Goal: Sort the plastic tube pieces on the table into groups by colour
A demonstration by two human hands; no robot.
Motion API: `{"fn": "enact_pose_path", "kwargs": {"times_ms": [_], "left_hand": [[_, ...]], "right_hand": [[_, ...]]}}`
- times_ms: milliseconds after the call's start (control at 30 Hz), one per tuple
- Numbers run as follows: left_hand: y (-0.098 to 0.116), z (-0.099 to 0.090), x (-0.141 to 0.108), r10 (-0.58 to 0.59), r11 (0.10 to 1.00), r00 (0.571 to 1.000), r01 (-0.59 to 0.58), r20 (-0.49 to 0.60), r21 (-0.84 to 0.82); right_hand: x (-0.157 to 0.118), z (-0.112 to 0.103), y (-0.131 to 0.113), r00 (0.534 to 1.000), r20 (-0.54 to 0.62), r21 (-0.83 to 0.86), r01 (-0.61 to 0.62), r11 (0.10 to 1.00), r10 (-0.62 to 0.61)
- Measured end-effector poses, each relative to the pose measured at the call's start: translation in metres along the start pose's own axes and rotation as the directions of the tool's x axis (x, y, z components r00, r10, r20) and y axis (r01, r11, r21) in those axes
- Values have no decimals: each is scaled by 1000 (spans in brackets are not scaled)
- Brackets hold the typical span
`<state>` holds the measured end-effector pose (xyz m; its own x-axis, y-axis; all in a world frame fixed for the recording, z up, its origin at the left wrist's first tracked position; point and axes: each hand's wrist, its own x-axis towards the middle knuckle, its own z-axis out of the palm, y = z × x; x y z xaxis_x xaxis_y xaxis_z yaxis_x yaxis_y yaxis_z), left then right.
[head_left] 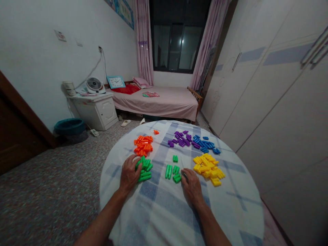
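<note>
My left hand [130, 173] rests at the left side of a pile of green plastic building pieces [145, 164], its fingers apart and curved along the pile's edge. My right hand [191, 185] lies on the cloth with thumb and fingers slightly parted, close beside a loose green piece [176, 178]; whether it touches that piece I cannot tell. Several more green pieces [168, 171] lie between the two hands. Beyond my left hand is an orange pile [143, 145]. To the right of my right hand sits a yellow pile [208, 168].
Purple pieces [182, 139] and blue pieces [206, 144] lie toward the far side of the round table, on a checked tablecloth [166, 212]. One small orange piece [156, 132] is apart. Behind stand a bed [169, 97], a white cabinet [105, 112] and a wardrobe [256, 95].
</note>
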<state>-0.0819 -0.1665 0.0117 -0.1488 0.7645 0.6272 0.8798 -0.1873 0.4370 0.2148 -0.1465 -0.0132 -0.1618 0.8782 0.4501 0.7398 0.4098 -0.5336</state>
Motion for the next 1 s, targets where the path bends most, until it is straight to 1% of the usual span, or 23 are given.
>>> {"fn": "enact_pose_path", "kwargs": {"times_ms": [67,133,200,233,333,433,500,567,700,800,900,1000], "left_hand": [[22,-3,6,76,997,997,-75,31,-18],[47,1,10,153,987,981,-145,116,-76],[70,13,10,218,972,950,-192,223,-136],[79,22,8,232,968,936,-196,266,-154],[101,54,-4,196,976,918,-149,345,-160],[114,80,-15,140,986,907,-93,397,-136],[120,88,-19,119,990,905,-77,408,-117],[121,89,-21,114,991,909,-78,400,-106],[112,80,-20,95,995,922,-74,374,-71],[101,72,-20,91,996,918,-86,386,-29],[95,65,-21,122,992,909,-117,398,-36],[96,64,-21,202,979,893,-177,402,-99]], "right_hand": [[0,-1,-1,1000,11,6,-7,1000,7],[0,-1,0,1000,16,16,-4,1000,4],[0,0,2,1000,11,32,2,999,-2],[0,1,4,1000,5,39,2,999,-3],[0,3,7,1000,-12,54,-1,999,1],[0,4,8,1000,-16,53,-11,999,12],[0,4,8,1000,-16,50,-24,998,25],[0,3,8,1000,-7,47,-24,999,24],[1,2,6,1000,12,43,-8,999,7],[1,2,5,1000,18,37,-13,999,13],[1,1,4,1000,20,32,-15,999,14],[1,2,5,1000,18,30,0,1000,0]]}}
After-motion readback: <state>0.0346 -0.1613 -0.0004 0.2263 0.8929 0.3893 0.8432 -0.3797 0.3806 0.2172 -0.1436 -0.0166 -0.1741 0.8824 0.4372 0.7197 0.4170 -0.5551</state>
